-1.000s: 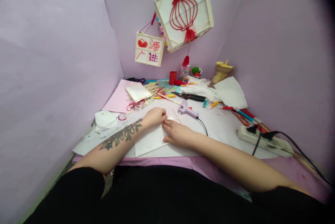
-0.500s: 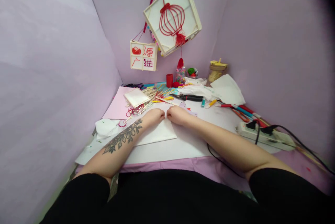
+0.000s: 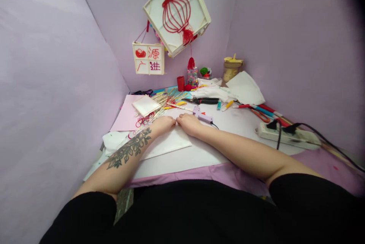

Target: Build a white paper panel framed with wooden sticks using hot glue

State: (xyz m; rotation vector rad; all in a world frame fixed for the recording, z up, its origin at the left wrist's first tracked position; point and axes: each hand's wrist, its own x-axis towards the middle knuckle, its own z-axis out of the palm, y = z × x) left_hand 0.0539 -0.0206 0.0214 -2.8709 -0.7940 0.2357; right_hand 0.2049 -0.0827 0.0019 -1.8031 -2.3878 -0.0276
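My left hand (image 3: 164, 124) and my right hand (image 3: 188, 123) meet fingertip to fingertip over a white sheet or panel (image 3: 168, 145) on the table. The fingers of both are curled and pressed together. Whatever lies between them is hidden or too small to make out. Just beyond my right hand rests a lilac hot glue gun (image 3: 203, 115), its cord trailing right. A thin pale stick (image 3: 180, 106) lies past the fingertips. To the left is a small white framed panel (image 3: 146, 105), beside a heap of wooden sticks (image 3: 168, 99) and red cord (image 3: 145, 120).
Black-handled pliers (image 3: 203, 100), markers (image 3: 228, 105) and crumpled white paper (image 3: 213, 92) lie behind. A power strip (image 3: 289, 136) with plugged-in cables sits at right. A lantern-picture frame (image 3: 179, 14) and a smaller lettered panel (image 3: 148, 58) hang ahead. Lilac walls (image 3: 273, 46) enclose the table.
My view has shifted slightly, so most things sit a little further left or higher. More of the glue gun shows beside my right hand. Both hands stay together, still curled.
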